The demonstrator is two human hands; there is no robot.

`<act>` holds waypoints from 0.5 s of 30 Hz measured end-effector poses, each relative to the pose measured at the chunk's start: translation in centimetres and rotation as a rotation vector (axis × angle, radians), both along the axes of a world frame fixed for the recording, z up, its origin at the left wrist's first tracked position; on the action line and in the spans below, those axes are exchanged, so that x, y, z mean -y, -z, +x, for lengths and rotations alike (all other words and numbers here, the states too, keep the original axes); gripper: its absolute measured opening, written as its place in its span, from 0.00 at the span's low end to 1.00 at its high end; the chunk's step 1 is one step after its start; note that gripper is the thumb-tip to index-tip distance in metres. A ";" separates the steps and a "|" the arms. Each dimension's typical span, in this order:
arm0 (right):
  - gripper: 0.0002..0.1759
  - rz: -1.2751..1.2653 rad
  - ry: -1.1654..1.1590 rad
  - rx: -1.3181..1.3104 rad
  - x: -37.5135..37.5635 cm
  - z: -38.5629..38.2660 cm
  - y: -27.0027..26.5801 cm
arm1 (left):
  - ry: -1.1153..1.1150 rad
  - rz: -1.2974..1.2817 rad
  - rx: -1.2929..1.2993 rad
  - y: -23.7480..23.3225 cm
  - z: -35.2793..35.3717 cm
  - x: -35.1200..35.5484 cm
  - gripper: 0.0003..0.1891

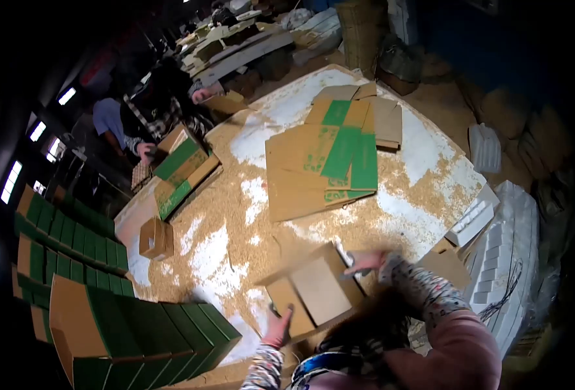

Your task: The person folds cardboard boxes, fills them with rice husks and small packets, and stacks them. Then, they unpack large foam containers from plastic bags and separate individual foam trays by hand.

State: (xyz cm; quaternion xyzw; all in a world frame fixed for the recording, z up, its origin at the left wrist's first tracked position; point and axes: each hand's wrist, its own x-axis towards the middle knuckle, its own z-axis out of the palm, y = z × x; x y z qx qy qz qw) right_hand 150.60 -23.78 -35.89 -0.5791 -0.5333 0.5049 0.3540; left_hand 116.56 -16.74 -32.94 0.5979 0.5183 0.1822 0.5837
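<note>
An open cardboard box (320, 289) with raised flaps lies at the near edge of the table, directly before me. My left hand (278, 325) grips its left side, thumb and fingers on the brown flap. At the box's right side is my right hand (367, 261), blurred by motion, with a dark thing near its fingers; whether it holds anything is unclear. Beyond the box, flattened brown and green cartons (320, 156) lie in an overlapping pile.
Rows of green and brown boxes (151, 331) stand at the left. A small open carton (156, 238) sits on the dusty table (235, 227). Across the left corner, a co-worker's hand (146, 153) touches a green-brown box (182, 159). Wrapped white stacks (505, 260) stand at the right.
</note>
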 end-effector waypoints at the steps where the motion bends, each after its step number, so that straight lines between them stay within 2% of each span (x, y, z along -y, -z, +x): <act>1: 0.38 -0.079 -0.117 -0.042 -0.9 -0.9 3.4 | 0.012 0.144 -0.121 2.2 1.0 0.0 0.37; 2: 0.41 -0.312 0.045 -0.024 -0.8 -2.6 1.7 | 0.011 0.286 -0.237 5.1 0.1 0.2 0.38; 3: 0.44 -0.255 0.252 0.230 -1.1 -3.7 4.6 | 0.029 0.247 -0.139 6.7 -0.9 -0.5 0.37; 4: 0.50 -0.217 0.316 0.441 -0.6 -4.8 3.8 | 0.036 0.197 -0.046 7.9 -2.0 -0.9 0.37; 5: 0.54 -0.053 0.343 -0.200 0.0 -5.2 4.8 | 0.001 0.152 -0.092 8.3 -2.8 -1.1 0.34; 6: 0.49 -0.018 0.381 -0.237 1.6 -6.0 -2.8 | 0.032 0.151 -0.064 7.0 -3.0 -1.3 0.32; 7: 0.45 0.053 0.398 -0.301 2.0 -6.1 -1.5 | 0.070 0.086 -0.057 7.3 -3.4 -2.5 0.30; 8: 0.41 0.109 0.376 -0.366 2.4 -6.8 -1.1 | 0.073 0.018 -0.041 4.9 -3.0 -2.0 0.28; 9: 0.37 -0.016 0.338 -0.421 3.2 -6.7 -1.2 | -0.095 -0.205 -0.045 2.4 -3.0 -1.7 0.27; 10: 0.33 -0.150 0.284 -0.456 3.5 -6.4 -2.5 | -0.237 -0.310 0.068 -0.9 -3.6 -1.1 0.26; 11: 0.29 0.074 0.190 -0.028 4.7 -5.7 1.0 | -0.390 -0.402 0.183 -4.1 -4.0 -0.4 0.25; 12: 0.25 0.370 0.094 0.352 4.2 -4.4 3.9 | -0.501 -0.334 0.369 -4.5 -5.7 0.5 0.24; 13: 0.25 0.356 0.105 0.317 3.7 -3.7 2.5 | -0.550 0.058 0.357 -5.1 -7.6 2.0 0.26; 14: 0.25 0.226 0.155 0.094 2.0 -3.7 -0.9 | -0.564 0.429 0.277 -5.8 -9.6 3.4 0.29; 15: 0.25 0.149 0.192 -0.067 0.2 -4.2 -5.0 | -0.665 0.884 -0.133 -9.7 -11.7 5.6 0.34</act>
